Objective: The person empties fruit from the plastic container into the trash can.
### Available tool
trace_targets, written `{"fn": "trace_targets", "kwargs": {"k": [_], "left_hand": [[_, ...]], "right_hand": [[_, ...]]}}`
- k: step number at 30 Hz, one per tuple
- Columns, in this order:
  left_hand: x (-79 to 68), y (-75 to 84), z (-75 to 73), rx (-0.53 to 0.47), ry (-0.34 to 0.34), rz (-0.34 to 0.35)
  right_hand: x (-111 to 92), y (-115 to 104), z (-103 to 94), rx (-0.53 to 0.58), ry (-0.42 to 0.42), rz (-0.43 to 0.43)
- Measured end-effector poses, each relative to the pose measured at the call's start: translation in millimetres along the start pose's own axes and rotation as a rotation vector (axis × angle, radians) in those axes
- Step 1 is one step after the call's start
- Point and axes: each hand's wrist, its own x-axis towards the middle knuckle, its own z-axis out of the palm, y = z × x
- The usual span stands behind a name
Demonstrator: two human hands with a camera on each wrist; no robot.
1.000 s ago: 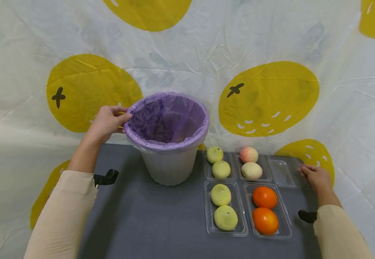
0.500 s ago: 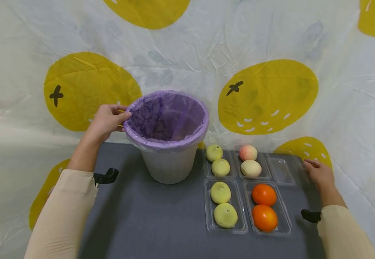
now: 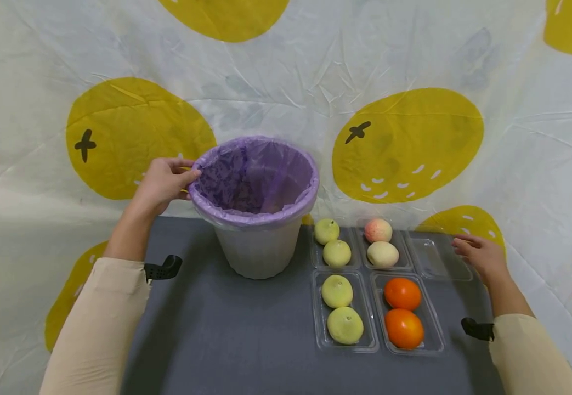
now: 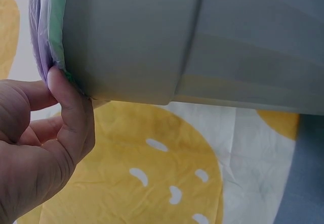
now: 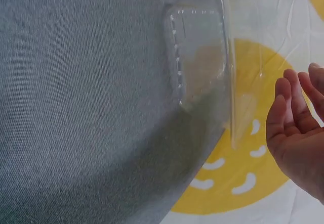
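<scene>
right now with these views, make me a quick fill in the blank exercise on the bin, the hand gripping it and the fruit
The hand gripping the rim of the bin is the person's ____ one.
In the head view, the bag lining it looks ____ in colour.
One clear tray holds ____ bright orange fruits.

Missing words: left; purple; two

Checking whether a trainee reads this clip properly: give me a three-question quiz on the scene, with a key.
1. What does the left hand grip?
2. How many trays hold fruit? (a) two (b) four (c) six
3. True or false: the right hand holds nothing.

Key: 1. The bin, at its rim. 2. (b). 3. True.
</scene>
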Motion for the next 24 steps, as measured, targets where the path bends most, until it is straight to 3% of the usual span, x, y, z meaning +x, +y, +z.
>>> {"fn": "trace_targets", "kwargs": {"k": [9, 15, 19, 24], "left_hand": [[0.5, 0.2, -1.0, 0.005, 0.001, 0.012], [0.2, 1.6, -1.0, 0.010, -0.003, 0.014], [0.2, 1.2, -0.6, 0.007, -0.011, 0.006], [1.4, -0.7, -0.4, 0.005, -0.016, 0.000]], "right_hand": [[-1.0, -18.8, 17.8, -0.014, -0.088, -0.077], [-2.2, -37.3, 37.6, -0.123, -0.151, -0.129], [-0.2, -46.3, 51.2, -0.199, -0.162, -0.114], [7.8, -48.3, 64.1, -0.216, -0.178, -0.092]]}}
